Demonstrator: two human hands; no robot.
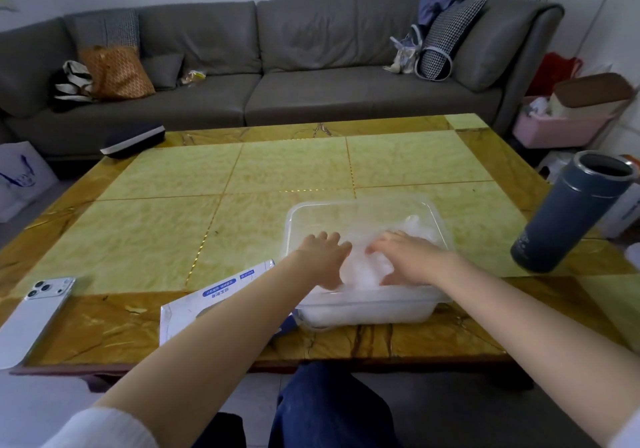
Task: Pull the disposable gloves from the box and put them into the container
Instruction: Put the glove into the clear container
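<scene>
Evidently the left hand (325, 260) and right hand (407, 257), fingers spread wide, pressed the gloves (363, 272) into the container (346, 205); once released, the wad could spring over its rim.

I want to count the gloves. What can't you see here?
Head view:
- the gloves in the container: a clear crumpled heap, partly under the left hand and right hand; uncountable.
- the glove box opening: covered by the left forearm.
- box print: too small to read.
</scene>
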